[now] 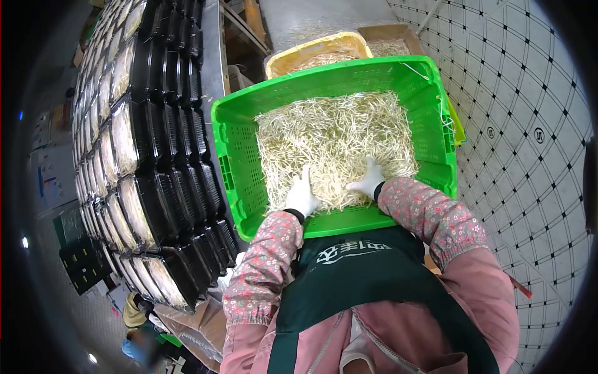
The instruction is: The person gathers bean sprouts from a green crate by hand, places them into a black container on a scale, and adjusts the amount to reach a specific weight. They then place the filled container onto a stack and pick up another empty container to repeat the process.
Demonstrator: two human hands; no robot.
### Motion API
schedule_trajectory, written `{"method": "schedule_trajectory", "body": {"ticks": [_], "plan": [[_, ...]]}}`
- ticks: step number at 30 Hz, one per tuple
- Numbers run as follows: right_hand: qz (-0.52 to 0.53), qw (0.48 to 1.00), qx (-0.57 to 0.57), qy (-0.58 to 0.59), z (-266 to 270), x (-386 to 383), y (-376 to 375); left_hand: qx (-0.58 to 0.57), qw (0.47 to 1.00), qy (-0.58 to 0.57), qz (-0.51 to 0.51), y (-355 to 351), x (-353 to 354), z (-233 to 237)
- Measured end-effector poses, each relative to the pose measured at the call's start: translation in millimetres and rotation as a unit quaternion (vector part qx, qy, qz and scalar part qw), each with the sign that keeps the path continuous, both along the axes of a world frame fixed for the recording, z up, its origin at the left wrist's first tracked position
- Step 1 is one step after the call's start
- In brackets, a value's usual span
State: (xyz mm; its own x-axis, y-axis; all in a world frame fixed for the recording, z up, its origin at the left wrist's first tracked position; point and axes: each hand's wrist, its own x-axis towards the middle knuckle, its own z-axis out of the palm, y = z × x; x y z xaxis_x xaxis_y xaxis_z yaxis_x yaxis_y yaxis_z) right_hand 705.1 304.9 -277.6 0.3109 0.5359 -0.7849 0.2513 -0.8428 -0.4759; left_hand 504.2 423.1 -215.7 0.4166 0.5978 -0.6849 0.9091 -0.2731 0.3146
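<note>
A large green plastic crate [331, 222] stands right in front of me, filled with a thick layer of pale, thin bean sprouts [336, 134]. Both hands wear white gloves with dark bands at the wrists. My left hand [302, 194] rests on the sprouts near the crate's front left, its fingers pointing away from me and apart. To the right, my right hand [369, 177] lies on the same heap with its thumb spread from the fingers. Some fingertips are partly sunk among the sprouts. A small mound of sprouts lies between the two hands.
On the left rise tall stacks of black trays [177, 124] packed with pale contents. Behind the crate are a yellow bin [317, 47] and a cardboard box [389, 31], both holding sprouts. Another person [140, 318] is at lower left. Patterned tiled floor [517, 124] extends right.
</note>
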Motion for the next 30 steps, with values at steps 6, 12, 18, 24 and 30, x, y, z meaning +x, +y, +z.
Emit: {"method": "schedule_trajectory", "body": {"ticks": [6, 12, 18, 24, 30], "plan": [[-0.21, 0.919, 0.052, 0.33, -5.2, 0.3, 12.5, -0.189, 0.921, -0.259, 0.223, -2.6, -17.0, -41.2], [-0.13, 0.827, 0.181, 0.516, 91.0, 12.4, 40.4, -0.299, 0.756, -0.475, 0.336, 15.4, -32.8, 41.0], [0.062, 0.845, 0.422, 0.323, 75.0, -22.3, 78.6, -0.21, 0.731, -0.513, 0.398, 26.4, 1.8, 59.5], [-0.046, 0.824, 0.304, 0.476, 66.0, 22.0, 80.7, -0.176, 0.748, -0.496, 0.404, 42.5, -33.2, 54.5], [-0.117, 0.843, 0.309, 0.425, 77.5, 49.6, 63.3, -0.188, 0.732, -0.496, 0.427, 48.6, -53.0, 85.3]]}}
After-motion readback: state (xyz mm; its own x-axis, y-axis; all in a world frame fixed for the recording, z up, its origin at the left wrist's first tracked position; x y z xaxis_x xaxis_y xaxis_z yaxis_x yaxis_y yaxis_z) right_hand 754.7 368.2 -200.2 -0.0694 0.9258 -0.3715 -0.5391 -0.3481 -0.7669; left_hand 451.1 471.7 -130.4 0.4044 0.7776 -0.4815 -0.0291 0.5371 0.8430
